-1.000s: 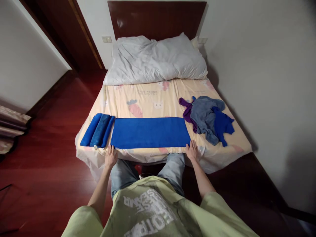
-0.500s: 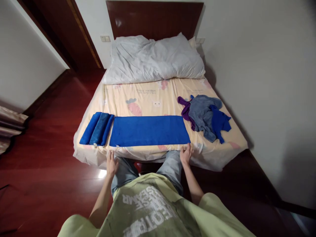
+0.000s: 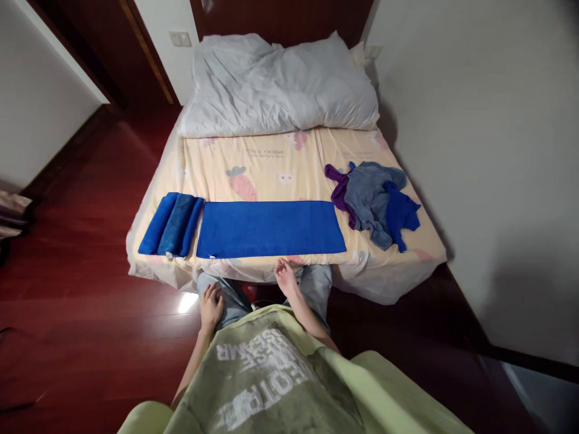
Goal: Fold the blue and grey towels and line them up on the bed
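Lying against the left leg of the jeans, low and left of centre, the left hand has its fingers slightly spread and loose. The right hand, just below the middle of the frame, is half curled with its palm turned inward; it holds nothing that shows, and its fingertips are near the front edge of a flat blue cloth. I cannot tell whether they touch the bed.

The cloth stretches across the centre of the frame, along the bed's near edge. Things crowd both its ends: at the left, just beside it, a row of blue rolls with a white tag; at the right, a loose heap made up of a purple garment, a grey-blue garment and a bright blue garment, the purple one closest to the cloth. The person's knees fill the space against the bed's front.

A rumpled white duvet covers the bed's far end at the upper centre, below a dark headboard. A wall switch and a brown door occupy the upper left; a curtain hangs at the left edge above red floorboards.
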A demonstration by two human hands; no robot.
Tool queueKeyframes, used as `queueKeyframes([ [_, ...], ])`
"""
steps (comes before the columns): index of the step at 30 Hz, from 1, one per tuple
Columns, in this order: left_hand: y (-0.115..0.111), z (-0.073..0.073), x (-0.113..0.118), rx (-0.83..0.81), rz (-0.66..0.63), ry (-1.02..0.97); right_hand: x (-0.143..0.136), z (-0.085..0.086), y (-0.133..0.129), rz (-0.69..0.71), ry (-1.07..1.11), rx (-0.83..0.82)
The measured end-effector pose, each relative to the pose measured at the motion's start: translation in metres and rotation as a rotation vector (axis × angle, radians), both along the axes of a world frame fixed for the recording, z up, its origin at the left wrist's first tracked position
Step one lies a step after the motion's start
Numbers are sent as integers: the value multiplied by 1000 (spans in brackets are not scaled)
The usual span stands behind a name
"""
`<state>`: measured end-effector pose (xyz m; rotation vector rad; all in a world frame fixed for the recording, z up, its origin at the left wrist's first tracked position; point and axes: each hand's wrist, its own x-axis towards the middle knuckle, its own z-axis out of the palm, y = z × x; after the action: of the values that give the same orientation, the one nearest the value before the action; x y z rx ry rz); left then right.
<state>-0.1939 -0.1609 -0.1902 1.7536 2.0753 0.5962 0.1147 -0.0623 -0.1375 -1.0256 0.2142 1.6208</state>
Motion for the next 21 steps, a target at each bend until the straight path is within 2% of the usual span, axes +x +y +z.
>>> queueKeyframes([
  [7, -1, -2, 1, 9, 9, 7, -17, 5, 15, 19, 24, 17],
  [15, -1, -3, 1, -8, 1, 6, -34, 11, 26, -47, 41, -35],
  [21, -1, -3, 1, 4, 0, 7, -40, 13, 43, -46, 111, -22],
])
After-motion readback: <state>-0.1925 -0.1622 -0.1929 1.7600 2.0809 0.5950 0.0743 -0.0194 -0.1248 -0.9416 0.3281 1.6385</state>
